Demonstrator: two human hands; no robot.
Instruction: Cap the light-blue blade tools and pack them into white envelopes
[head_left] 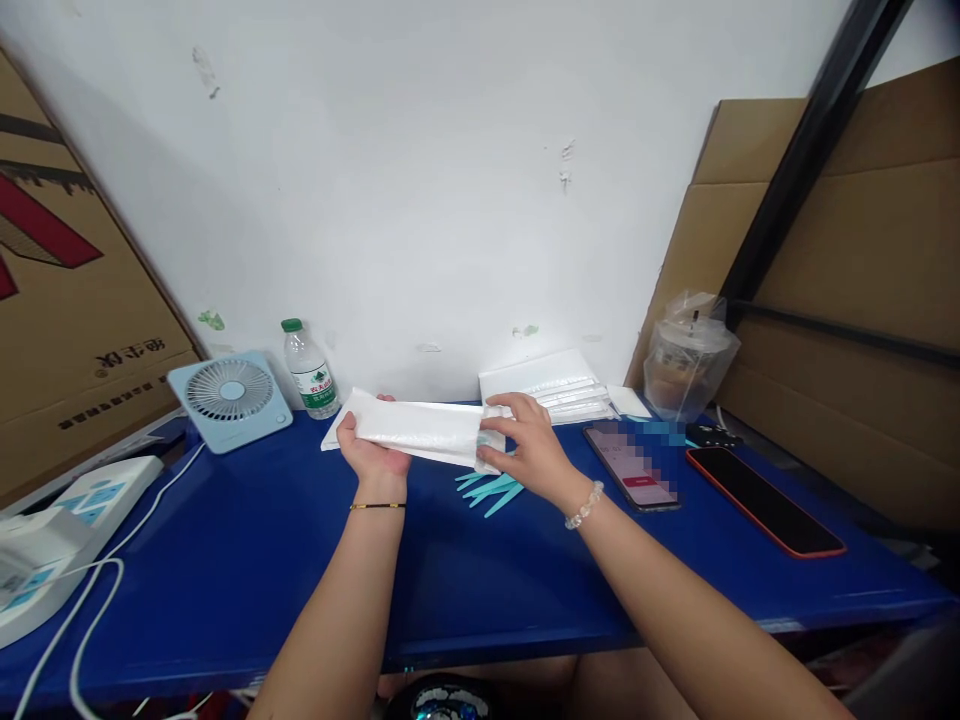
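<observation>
A white padded envelope is held lengthwise above the blue table. My left hand supports it from below, with the thumb over the near side and fingertips showing at the far edge. At its right end my right hand grips the mouth of the envelope between curled fingers and thumb. A bit of teal shows at that mouth, too small to name. Just below lie several thin, pointed teal strips, partly covered by the envelope and my right hand. Behind my right hand is a stack of white padded envelopes.
On the left stand a light-blue fan, a water bottle and a white power strip with cables. To the right are a lit phone, a red-edged dark phone and a bagged drink cup. Cardboard flanks the table.
</observation>
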